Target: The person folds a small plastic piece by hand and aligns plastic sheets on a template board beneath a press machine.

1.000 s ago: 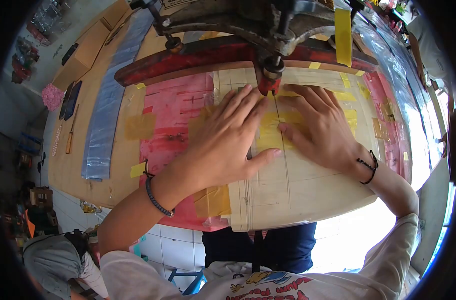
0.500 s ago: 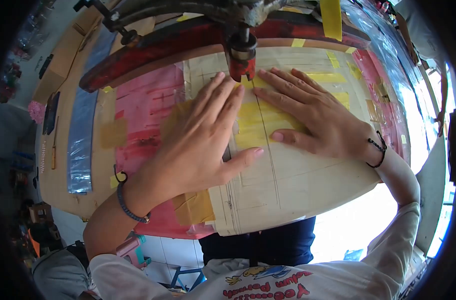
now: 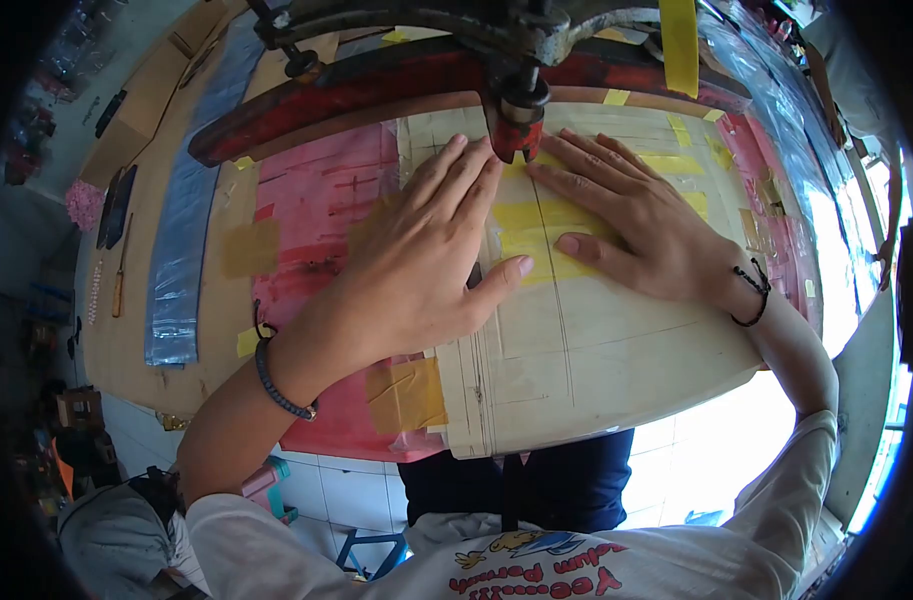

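Note:
My left hand lies flat on a cream sheet marked with thin dark lines, its fingertips beside a forked red machine head. On the other side of that head rests my right hand, palm down with fingers stretched out. Neither hand grips anything. Yellow tape covers part of the sheet between the two thumbs. A long dark line runs over it towards the viewer. Left of the sheet, partly under my left arm, is a pink-red sheet with brown tape across its edge.
A curved red bar spans the table behind my fingers. Yellow tape hangs from above. On the left lie a blue plastic strip, a dark phone-like object and a wooden-handled tool. A blue stool stands below.
The view has shifted slightly, so the machine, sheets and hands appear a little further right. Both hands stay flat in nearly the same place on the sheet.

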The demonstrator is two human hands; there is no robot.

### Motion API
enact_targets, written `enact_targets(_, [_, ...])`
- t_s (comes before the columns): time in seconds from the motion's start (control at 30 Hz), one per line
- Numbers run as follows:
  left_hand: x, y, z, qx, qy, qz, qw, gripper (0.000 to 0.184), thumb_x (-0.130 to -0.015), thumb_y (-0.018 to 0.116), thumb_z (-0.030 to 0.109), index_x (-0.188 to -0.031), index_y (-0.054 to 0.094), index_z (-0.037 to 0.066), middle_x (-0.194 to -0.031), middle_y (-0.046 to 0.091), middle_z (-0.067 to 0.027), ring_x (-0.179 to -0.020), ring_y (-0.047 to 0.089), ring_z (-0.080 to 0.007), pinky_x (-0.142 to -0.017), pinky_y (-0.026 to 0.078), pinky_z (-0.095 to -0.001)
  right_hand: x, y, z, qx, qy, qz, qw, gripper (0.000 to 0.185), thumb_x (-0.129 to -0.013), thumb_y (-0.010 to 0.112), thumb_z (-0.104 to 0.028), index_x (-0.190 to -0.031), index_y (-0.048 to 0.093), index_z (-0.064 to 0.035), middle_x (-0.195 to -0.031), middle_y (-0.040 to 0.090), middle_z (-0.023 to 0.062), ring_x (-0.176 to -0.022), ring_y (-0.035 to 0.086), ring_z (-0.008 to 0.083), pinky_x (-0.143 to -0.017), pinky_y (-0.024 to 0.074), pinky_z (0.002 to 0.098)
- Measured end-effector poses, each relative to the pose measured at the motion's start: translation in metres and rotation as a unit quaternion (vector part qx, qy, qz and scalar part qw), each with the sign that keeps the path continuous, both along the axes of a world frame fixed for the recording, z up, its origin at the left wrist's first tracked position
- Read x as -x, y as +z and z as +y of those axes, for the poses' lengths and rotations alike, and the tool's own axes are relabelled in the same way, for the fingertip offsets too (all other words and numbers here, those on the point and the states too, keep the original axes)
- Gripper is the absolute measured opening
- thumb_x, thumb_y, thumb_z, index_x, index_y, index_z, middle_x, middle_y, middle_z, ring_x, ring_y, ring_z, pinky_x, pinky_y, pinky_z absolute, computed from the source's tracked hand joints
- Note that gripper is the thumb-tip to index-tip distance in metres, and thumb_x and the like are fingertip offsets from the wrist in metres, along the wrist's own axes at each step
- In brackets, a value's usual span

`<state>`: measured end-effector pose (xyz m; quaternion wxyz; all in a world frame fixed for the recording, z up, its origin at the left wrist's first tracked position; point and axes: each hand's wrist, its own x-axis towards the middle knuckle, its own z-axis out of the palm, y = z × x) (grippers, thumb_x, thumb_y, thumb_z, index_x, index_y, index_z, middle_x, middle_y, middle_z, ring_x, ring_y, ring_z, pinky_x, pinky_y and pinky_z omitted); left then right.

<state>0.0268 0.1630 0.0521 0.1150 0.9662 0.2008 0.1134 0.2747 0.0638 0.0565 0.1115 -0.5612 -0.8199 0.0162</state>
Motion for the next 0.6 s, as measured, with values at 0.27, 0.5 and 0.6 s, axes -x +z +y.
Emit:
enact_targets(0.27, [0.001,0.0,0.004,0.008,-0.004,0.01,1.0,0.083,-0.099,0.061,0.04,-0.154,0.027,-0.014,-0.161,0.027,-0.0334,-0.154,0.023,-0.0431,-0.125,0.024,-0.0477,-0.001,0.004,-0.006,-0.011,0.081,0.069,0.994,0.057,-0.092,0.069,-0.034,-0.14,0.061,-0.0053,-0.151,0.052,0.0217,-0.144,0.045,0.0397,-0.122,0.0298,0.0566])
enact_targets(0.5, [0.013,0.013,0.0,0.005,0.037,0.034,0.999,0.104,-0.094,0.065,0.056,-0.156,0.019,-0.015,-0.162,0.021,-0.0374,-0.154,0.018,-0.0462,-0.127,0.022,-0.0472,0.01,0.012,-0.015,0.019,0.082,0.077,0.993,0.068,-0.086,0.075,-0.043,-0.141,0.061,-0.0055,-0.156,0.047,0.021,-0.147,0.042,0.0379,-0.124,0.0247,0.0595])
enact_targets(0.6, [0.014,0.017,-0.003,-0.011,0.034,0.053,0.998,0.115,-0.09,0.063,0.067,-0.153,0.019,-0.019,-0.16,0.021,-0.0397,-0.153,0.019,-0.0483,-0.127,0.022,-0.0481,0.011,0.013,-0.014,0.006,0.085,0.054,0.995,0.064,-0.091,0.071,-0.048,-0.139,0.062,-0.0077,-0.154,0.048,0.0214,-0.145,0.044,0.0383,-0.122,0.0293,0.0581])
